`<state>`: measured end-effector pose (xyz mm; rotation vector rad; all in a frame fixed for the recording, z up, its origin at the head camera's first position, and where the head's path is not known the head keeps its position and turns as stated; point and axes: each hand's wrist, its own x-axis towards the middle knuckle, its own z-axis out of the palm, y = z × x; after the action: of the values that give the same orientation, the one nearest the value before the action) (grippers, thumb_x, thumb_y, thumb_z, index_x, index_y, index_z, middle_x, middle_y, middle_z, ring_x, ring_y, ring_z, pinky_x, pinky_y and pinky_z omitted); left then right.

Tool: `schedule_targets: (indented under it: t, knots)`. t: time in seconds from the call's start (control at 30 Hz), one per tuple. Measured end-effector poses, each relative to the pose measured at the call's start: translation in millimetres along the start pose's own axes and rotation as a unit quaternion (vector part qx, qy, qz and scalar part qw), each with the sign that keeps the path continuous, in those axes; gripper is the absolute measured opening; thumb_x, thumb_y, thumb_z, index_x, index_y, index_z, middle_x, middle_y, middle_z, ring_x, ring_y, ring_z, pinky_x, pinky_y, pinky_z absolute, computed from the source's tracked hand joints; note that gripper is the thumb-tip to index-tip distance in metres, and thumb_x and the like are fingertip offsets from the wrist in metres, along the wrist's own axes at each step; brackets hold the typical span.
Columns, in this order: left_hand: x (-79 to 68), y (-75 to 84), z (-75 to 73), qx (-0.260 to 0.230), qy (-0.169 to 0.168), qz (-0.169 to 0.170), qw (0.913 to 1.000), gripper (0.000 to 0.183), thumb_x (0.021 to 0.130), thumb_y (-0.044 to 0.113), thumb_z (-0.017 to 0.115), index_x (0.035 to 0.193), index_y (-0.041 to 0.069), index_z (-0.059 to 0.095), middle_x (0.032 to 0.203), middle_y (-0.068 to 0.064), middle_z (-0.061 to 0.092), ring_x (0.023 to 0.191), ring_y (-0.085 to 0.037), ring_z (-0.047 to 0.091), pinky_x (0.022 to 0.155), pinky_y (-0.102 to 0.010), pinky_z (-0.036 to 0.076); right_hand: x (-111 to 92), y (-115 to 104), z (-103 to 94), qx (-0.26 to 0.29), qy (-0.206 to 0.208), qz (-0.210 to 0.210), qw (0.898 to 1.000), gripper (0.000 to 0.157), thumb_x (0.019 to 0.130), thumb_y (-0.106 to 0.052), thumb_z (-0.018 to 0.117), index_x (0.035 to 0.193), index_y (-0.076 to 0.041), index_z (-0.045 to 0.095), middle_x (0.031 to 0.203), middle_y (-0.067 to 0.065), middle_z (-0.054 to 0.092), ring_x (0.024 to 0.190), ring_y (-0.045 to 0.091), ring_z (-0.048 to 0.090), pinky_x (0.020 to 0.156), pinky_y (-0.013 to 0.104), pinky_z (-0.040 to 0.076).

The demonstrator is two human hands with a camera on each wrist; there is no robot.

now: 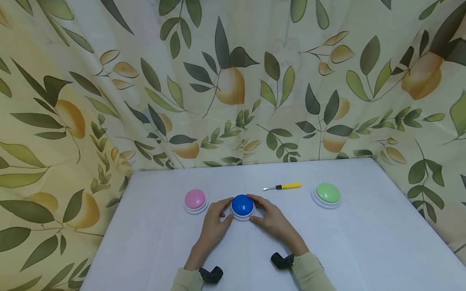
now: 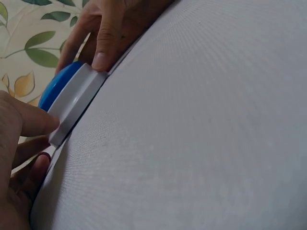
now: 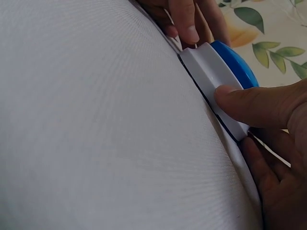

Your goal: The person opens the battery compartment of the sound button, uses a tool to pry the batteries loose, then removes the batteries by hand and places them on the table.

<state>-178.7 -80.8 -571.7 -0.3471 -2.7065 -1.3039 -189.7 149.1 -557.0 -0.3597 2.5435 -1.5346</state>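
Note:
A blue dome push button [image 1: 242,205] with a round white base sits upright on the white-covered table, between both hands. My left hand [image 1: 214,224] grips the base from the left, its thumb at the near side and its fingers reaching round the far side. From the right, my right hand [image 1: 274,220] holds the same base between thumb and fingers. In the left wrist view the white base [image 2: 79,98] lies flat against the cloth, with fingertips at both ends. The right wrist view shows the right thumb [image 3: 235,99] pressed on the side of the base.
A pink push button [image 1: 195,199] stands left of the left hand. Behind and to the right lies a yellow-handled screwdriver [image 1: 289,186], its tip pointing left. A green push button [image 1: 328,193] stands farther right. Leaf-patterned curtain [image 1: 233,133] hangs along the table's back edge.

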Motion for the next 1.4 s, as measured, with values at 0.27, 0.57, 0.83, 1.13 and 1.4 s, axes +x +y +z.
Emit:
schedule_targets:
  t: [0.27,0.57,0.83,1.13,1.4]
  knots:
    - [-2.1,-1.3,1.9,-0.001,-0.007,0.015,0.9999,0.061,0.097,0.019,0.074,0.152,0.034,0.052,0.14,0.007,0.063,0.107,-0.008,0.053,0.087,-0.022,0.052,1.8,-0.5,0.0,-0.007,-0.006,0.018,1.0,0.072,0.091,-0.012,0.08,0.153,-0.032,0.049,0.159,0.004,0.052,0.148,0.033,0.048,0.122,0.062,0.034]
    - [1.0,-4.3,0.6,0.01,-0.019,0.036,0.9991,0.064,0.098,0.021,0.074,0.155,0.036,0.048,0.149,0.008,0.058,0.128,-0.013,0.053,0.095,-0.026,0.056,3.2,-2.3,1.2,-0.02,-0.007,0.014,1.0,0.076,0.091,-0.014,0.081,0.155,-0.035,0.046,0.162,0.003,0.048,0.15,0.032,0.046,0.123,0.059,0.034]
    - [1.1,1.2,-4.1,-0.011,-0.024,0.024,0.9994,0.061,0.099,0.02,0.071,0.153,0.036,0.05,0.149,0.009,0.059,0.126,-0.012,0.052,0.097,-0.028,0.056,2.4,-3.7,0.3,-0.018,-0.011,0.011,1.0,0.076,0.091,-0.016,0.08,0.156,-0.036,0.045,0.163,0.003,0.047,0.152,0.032,0.043,0.124,0.06,0.032]
    - [0.4,-1.1,-3.3,-0.013,-0.034,0.025,0.999,0.061,0.099,0.022,0.071,0.154,0.035,0.049,0.15,0.009,0.058,0.126,-0.012,0.052,0.098,-0.028,0.055,-0.5,-3.6,2.3,-0.016,-0.015,0.005,1.0,0.082,0.089,-0.01,0.081,0.158,-0.032,0.043,0.164,0.006,0.044,0.154,0.034,0.04,0.126,0.06,0.029]
    - [1.0,0.3,-4.0,-0.037,-0.028,0.013,0.9989,0.061,0.099,0.02,0.072,0.154,0.036,0.05,0.147,0.007,0.06,0.124,-0.012,0.054,0.101,-0.032,0.055,3.2,-9.8,0.9,-0.034,-0.019,-0.008,0.999,0.085,0.089,-0.007,0.081,0.16,-0.03,0.041,0.164,0.009,0.044,0.152,0.035,0.043,0.124,0.058,0.033]
